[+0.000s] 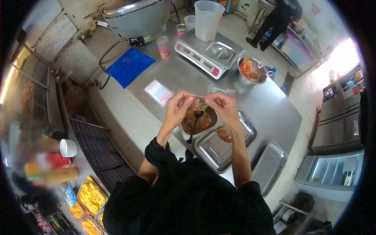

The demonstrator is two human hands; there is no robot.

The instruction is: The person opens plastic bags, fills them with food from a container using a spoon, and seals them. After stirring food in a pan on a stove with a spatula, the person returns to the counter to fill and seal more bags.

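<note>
Near the middle of the frame, the left hand [178, 107] and the right hand [223, 105] both pinch the top edge of a small clear bag [200, 103], fingers closed on its pink zip strip and stretching it between them. The bag hangs just above a steel tray of dark sauced food [199, 121], in which a black spoon [194, 123] stands tilted. Just right of and below this lies a larger steel tray [217, 150] holding one filled bag [224, 134], and a further empty tray [270, 164] sits toward the lower right. On the bench [266, 105], left of the hands, lies a stack of empty bags [158, 92]. Toward the top are a scale [203, 53] carrying a plastic jug [207, 19], a metal bowl [250, 70] of packets, and a blue cloth [129, 66].
</note>
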